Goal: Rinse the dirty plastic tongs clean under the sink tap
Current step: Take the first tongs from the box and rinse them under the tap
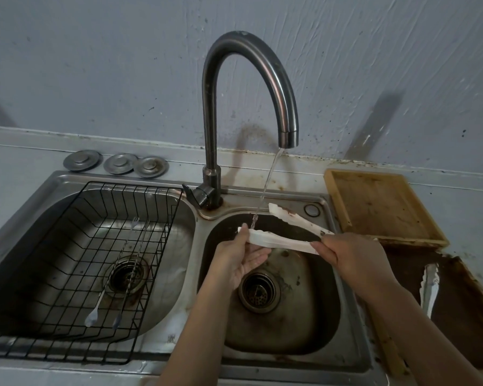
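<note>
Head view: tongs (285,240) lengthwise left-right, tips leftward.

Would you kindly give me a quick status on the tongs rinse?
Right hand grips tongs at hinge end. Left hand holds lower arm under tap stream. Upper arm brown-soiled. Nothing in the way.

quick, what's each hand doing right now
Left hand: pinches the lower arm of the tongs near its tip, under the water.
Right hand: grips the tongs' hinge end.

White tongs (285,240) (soiled) under stream
</note>
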A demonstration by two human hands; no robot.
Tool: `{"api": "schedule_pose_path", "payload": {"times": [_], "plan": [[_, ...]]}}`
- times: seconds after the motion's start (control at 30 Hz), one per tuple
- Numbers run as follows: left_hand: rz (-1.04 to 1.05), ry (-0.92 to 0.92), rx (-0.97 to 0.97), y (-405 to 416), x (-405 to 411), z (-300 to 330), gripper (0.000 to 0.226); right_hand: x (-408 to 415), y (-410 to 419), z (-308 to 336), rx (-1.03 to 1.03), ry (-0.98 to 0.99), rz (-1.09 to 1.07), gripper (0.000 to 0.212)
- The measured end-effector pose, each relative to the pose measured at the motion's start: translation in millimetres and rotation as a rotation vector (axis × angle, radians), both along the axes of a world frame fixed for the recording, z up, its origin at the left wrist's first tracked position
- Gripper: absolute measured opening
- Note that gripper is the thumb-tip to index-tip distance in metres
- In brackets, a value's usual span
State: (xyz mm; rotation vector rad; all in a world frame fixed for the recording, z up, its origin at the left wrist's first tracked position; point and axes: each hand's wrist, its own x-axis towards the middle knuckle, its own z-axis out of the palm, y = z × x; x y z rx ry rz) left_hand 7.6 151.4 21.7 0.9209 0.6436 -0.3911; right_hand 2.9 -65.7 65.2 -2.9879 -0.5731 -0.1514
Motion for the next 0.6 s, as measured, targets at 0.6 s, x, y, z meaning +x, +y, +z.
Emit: {"api": "schedule_pose_path", "payload": {"times": [0.6], "plan": [[0.307,-0.082,-0.128,-1.9,13.8,-2.0,0.019,-1.1,15.3,-16.5,-0.044,-0.019,0.031,0.03]]}}
